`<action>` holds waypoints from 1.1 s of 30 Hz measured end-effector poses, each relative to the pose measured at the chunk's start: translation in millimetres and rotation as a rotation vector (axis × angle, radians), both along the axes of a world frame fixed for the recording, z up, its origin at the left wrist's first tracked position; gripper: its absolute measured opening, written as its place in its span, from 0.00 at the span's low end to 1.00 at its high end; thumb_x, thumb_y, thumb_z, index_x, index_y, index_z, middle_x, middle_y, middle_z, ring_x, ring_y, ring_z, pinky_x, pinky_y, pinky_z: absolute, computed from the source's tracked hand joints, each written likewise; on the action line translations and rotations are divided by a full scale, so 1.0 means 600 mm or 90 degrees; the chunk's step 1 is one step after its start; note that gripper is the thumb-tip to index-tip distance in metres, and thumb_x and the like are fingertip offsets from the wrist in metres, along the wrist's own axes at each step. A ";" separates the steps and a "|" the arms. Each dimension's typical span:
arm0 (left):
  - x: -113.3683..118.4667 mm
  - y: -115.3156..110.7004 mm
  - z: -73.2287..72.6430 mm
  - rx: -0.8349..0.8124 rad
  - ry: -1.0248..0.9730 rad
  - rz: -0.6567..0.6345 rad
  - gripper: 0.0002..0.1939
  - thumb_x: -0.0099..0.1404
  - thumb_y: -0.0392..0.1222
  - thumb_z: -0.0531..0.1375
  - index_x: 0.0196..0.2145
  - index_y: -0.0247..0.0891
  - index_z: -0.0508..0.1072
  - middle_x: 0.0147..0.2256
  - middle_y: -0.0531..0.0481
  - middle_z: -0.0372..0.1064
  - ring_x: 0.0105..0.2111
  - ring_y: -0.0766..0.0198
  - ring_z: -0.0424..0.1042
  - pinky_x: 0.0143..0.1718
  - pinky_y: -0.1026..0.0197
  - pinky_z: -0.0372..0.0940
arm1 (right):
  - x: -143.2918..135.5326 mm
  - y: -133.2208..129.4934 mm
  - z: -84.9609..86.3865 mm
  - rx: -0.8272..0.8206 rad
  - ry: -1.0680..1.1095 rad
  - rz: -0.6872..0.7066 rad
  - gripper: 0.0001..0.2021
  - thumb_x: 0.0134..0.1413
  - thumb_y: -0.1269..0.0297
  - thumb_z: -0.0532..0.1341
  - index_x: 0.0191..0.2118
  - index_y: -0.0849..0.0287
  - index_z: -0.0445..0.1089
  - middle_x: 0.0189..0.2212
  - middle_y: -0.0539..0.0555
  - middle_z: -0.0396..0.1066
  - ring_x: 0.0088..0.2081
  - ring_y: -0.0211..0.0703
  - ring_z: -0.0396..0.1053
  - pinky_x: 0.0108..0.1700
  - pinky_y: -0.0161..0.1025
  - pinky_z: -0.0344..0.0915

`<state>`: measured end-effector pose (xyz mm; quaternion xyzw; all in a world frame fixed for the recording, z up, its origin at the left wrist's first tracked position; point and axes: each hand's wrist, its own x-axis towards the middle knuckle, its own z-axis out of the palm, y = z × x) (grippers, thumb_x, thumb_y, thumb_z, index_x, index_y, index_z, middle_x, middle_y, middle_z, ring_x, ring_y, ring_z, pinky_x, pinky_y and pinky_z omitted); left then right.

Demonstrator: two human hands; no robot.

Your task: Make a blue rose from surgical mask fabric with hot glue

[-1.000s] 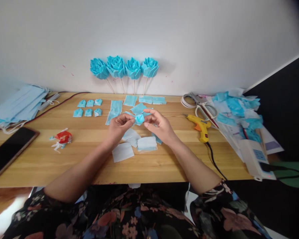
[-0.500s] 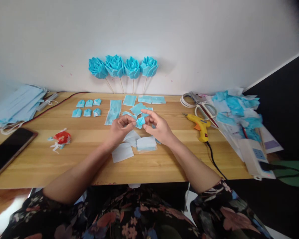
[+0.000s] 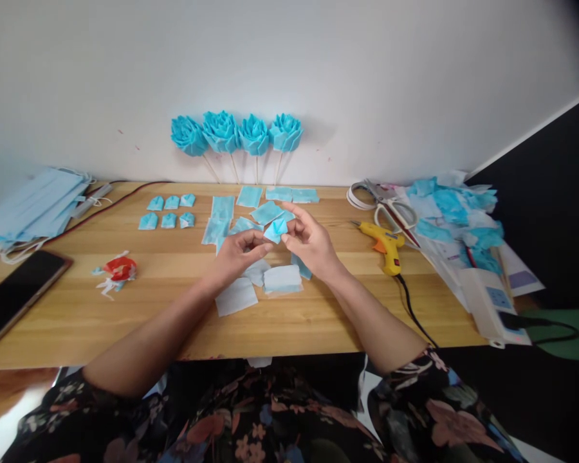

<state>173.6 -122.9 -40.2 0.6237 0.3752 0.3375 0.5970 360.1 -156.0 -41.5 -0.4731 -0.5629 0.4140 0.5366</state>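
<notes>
Between my hands, above the middle of the table, is a small folded piece of blue mask fabric with creases meeting near its centre. My right hand pinches its right side between thumb and fingers, the index finger raised along the top. At the lower left corner, my left hand is closed, thumb against fingers, gripping the edge. Flat blue fabric pieces lie beyond and under the hands. Nearer to me are white-side-up pieces and a small layered piece.
Several folded blue petals sit in two rows at left, near a phone, red wrapper and face masks. Blue fabric flowers lean on the wall. A yellow glue gun, scissors, scraps and power strip are right.
The folded piece has moved slightly up and right with my right hand. My left fingers have slid to its lower corner, so more of its face shows.
</notes>
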 end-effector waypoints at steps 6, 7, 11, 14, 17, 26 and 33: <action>0.002 0.002 -0.003 0.006 -0.053 0.037 0.15 0.56 0.50 0.69 0.26 0.36 0.73 0.23 0.55 0.63 0.23 0.70 0.58 0.26 0.64 0.53 | -0.004 -0.003 -0.001 -0.018 0.010 0.026 0.32 0.52 0.64 0.65 0.64 0.54 0.61 0.31 0.47 0.71 0.33 0.37 0.67 0.40 0.39 0.65; 0.003 0.002 -0.001 -0.001 -0.062 0.044 0.15 0.55 0.50 0.69 0.25 0.36 0.72 0.22 0.56 0.62 0.23 0.70 0.57 0.26 0.64 0.52 | -0.004 -0.004 -0.001 -0.028 0.017 0.033 0.33 0.52 0.62 0.66 0.64 0.53 0.61 0.32 0.47 0.71 0.34 0.37 0.67 0.40 0.39 0.65; 0.004 0.002 0.005 -0.037 -0.082 0.049 0.16 0.52 0.49 0.70 0.23 0.36 0.70 0.21 0.56 0.60 0.22 0.71 0.54 0.25 0.64 0.51 | -0.001 -0.004 0.000 -0.083 0.041 0.059 0.34 0.53 0.58 0.66 0.66 0.51 0.60 0.33 0.48 0.74 0.33 0.37 0.68 0.39 0.38 0.66; 0.001 0.005 0.004 -0.043 -0.092 0.061 0.15 0.52 0.48 0.70 0.23 0.37 0.69 0.22 0.56 0.60 0.23 0.71 0.54 0.26 0.64 0.51 | 0.003 -0.004 0.006 -0.088 0.066 0.054 0.30 0.56 0.58 0.64 0.64 0.51 0.62 0.35 0.49 0.77 0.37 0.40 0.71 0.45 0.41 0.68; -0.002 0.008 0.000 -0.037 -0.093 0.075 0.13 0.53 0.47 0.68 0.24 0.37 0.69 0.22 0.57 0.59 0.23 0.71 0.54 0.26 0.64 0.50 | 0.006 -0.003 0.009 -0.075 0.083 0.040 0.28 0.57 0.58 0.64 0.63 0.51 0.64 0.38 0.51 0.78 0.43 0.42 0.73 0.52 0.43 0.67; 0.001 0.004 0.005 -0.029 -0.079 0.054 0.15 0.51 0.46 0.70 0.23 0.36 0.69 0.22 0.56 0.60 0.23 0.70 0.54 0.26 0.64 0.50 | 0.001 0.000 -0.006 -0.093 0.083 0.058 0.31 0.51 0.57 0.68 0.62 0.50 0.65 0.38 0.50 0.76 0.40 0.39 0.71 0.47 0.40 0.67; 0.002 0.003 0.005 -0.016 -0.076 0.041 0.16 0.52 0.46 0.69 0.22 0.37 0.67 0.21 0.56 0.59 0.23 0.71 0.55 0.25 0.64 0.51 | 0.000 -0.001 -0.003 -0.085 0.069 0.068 0.30 0.51 0.60 0.66 0.62 0.52 0.65 0.35 0.49 0.74 0.35 0.37 0.69 0.43 0.39 0.66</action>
